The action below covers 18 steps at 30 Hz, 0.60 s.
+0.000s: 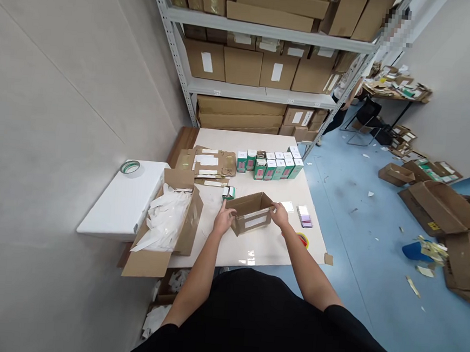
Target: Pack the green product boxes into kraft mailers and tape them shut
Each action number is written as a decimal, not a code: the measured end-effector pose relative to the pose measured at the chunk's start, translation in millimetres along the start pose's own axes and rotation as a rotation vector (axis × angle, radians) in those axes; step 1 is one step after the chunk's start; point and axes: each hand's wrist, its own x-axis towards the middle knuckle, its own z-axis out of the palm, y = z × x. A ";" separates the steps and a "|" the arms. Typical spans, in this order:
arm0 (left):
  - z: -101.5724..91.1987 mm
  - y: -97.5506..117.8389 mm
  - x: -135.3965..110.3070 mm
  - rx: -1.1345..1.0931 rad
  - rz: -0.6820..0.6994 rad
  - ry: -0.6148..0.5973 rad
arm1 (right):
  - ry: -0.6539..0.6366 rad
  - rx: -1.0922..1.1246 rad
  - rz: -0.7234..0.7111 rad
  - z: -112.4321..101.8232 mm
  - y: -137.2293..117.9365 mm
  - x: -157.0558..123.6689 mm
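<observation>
Between my hands is a small open cardboard box (252, 212) with a white label on its near side. My left hand (224, 218) grips its left end. At its right end my right hand (279, 215) is closed on the edge. Just behind my left hand stands a small green and white box (229, 193). A white card (287, 206) lies beyond my right hand, and a roll of tape (302, 240) with a yellow rim is partly hidden by my right forearm.
Several green and white boxes (278, 168) stand at the table's back. Flattened cardboard (215, 163) lies behind left. A carton (190, 221) of white paper stands at left, near a white cabinet (122, 205) bearing a tape roll (130, 166). Shelves (261, 94) rise behind; a person (342, 97) stands beyond.
</observation>
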 end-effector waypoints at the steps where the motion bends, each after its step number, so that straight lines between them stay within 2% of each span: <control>1: -3.4 -4.2 2.4 -0.054 -0.024 -0.019 | 0.019 0.016 -0.015 4.6 -4.6 -7.8; 6: -7.1 -20.3 5.0 -0.240 -0.098 -0.036 | 0.066 0.100 -0.008 26.4 -19.8 -34.3; 10: -12.4 -28.8 1.3 -0.307 -0.096 -0.062 | 0.016 0.064 0.015 32.9 -21.4 -40.0; 15: -22.8 -35.7 -1.2 -0.373 -0.076 -0.210 | 0.055 0.084 -0.027 43.8 -21.4 -49.1; 18: -23.0 -36.1 0.9 -0.358 -0.093 -0.273 | 0.010 0.121 -0.041 52.8 -24.4 -56.4</control>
